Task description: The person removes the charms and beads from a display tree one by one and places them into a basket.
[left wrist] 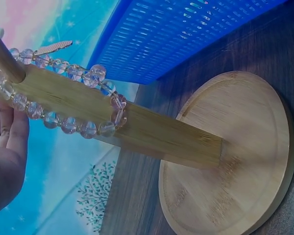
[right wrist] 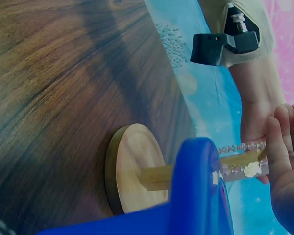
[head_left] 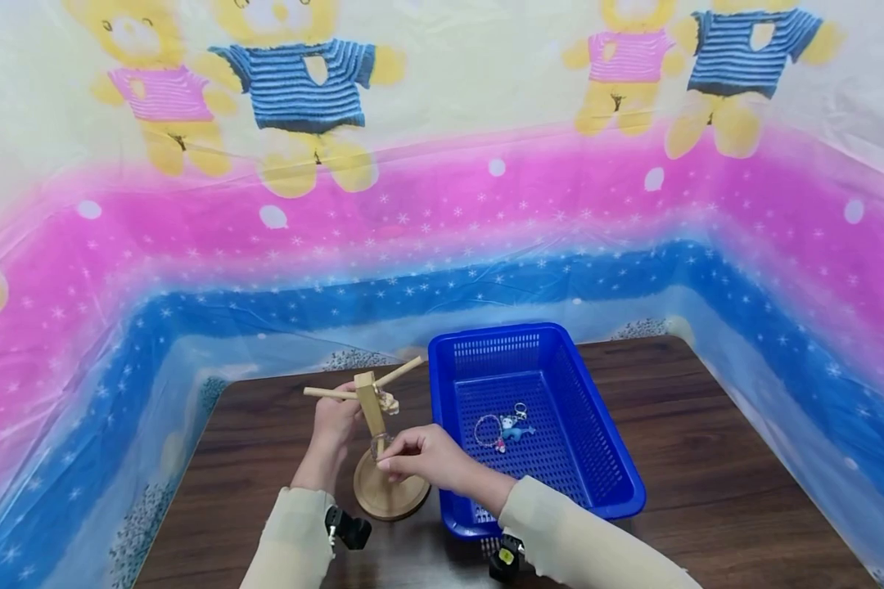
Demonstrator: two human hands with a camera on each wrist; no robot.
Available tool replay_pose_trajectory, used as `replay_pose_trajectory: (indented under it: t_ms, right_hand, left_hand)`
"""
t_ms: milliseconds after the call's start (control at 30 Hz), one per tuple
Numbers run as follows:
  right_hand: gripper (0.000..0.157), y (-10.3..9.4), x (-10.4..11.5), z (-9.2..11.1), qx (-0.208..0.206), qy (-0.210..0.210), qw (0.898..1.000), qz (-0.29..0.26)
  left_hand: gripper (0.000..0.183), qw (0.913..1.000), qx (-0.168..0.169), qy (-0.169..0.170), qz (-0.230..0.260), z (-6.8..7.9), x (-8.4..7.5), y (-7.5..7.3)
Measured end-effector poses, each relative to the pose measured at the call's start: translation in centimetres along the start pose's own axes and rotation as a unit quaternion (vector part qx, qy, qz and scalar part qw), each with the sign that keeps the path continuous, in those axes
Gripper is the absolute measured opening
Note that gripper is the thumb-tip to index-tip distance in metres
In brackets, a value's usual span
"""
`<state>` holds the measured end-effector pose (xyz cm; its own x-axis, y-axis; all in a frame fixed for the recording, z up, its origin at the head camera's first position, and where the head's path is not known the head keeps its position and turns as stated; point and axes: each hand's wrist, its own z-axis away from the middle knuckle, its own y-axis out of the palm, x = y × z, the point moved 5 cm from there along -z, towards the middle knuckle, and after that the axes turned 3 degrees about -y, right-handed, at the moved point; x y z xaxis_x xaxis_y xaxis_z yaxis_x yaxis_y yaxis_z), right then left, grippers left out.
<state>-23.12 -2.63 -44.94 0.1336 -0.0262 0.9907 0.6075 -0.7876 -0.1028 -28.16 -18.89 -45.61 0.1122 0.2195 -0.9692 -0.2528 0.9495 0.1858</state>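
Note:
A wooden stand (head_left: 372,409) has a round base (left wrist: 245,127), a square post and round pegs near its top. My left hand (head_left: 333,421) grips its upper part by the left peg, most fingers hidden behind the wood. A bracelet of clear pinkish beads (left wrist: 68,125) loops over the peg pointing toward me and hangs along the post. At that peg's tip, my right hand (head_left: 427,458) brings thumb and forefinger together on the bracelet. The exact contact is hidden in the right wrist view. A small cream ornament (right wrist: 253,169) hangs near the top of the stand.
Right of the stand sits a blue plastic basket (head_left: 597,409). Inside it lie a pink beaded bracelet (head_left: 479,420) and a blue-and-white figure keyring (head_left: 513,428). The dark wooden table (head_left: 700,425) meets a printed cloth backdrop (head_left: 442,221).

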Motion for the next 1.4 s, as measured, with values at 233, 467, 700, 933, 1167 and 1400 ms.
replay_pose_trajectory:
  t_ms: [233, 467, 700, 933, 1167, 1400]
  right_hand:
    - [0.017, 0.5, 0.1, 0.0, -0.011, -0.005, 1.0, 0.004]
    - [0.017, 0.8, 0.2, -0.1, -0.02, -0.014, 0.999, 0.02]
    - [0.017, 0.9, 0.3, 0.0, -0.028, -0.015, 0.999, 0.034]
    - [0.017, 0.8, 0.3, 0.1, -0.026, -0.011, 0.999, 0.027]
    - [0.018, 0.8, 0.2, 0.2, -0.022, -0.02, 0.999, 0.031]
    - [0.016, 0.7, 0.2, 0.1, -0.022, -0.017, 0.999, 0.028]
  left_hand:
    - [0.014, 0.9996, -0.005, 0.0, -0.029, 0.0, -0.2, 0.2]
    - [0.014, 0.9998, 0.001, -0.007, -0.02, 0.0, 0.3, 0.4]
    - [0.04, 0.9997, 0.02, -0.01, 0.01, 0.5, 0.0, -0.2]
    - [0.022, 0.9917, 0.029, 0.031, 0.122, 2.7, -1.5, -2.3]
    - [0.028, 0.9584, 0.105, 0.085, 0.252, 5.3, -2.5, -4.0]
    - [0.028, 0.955, 0.125, 0.112, 0.244, 6.4, -3.8, -3.7]
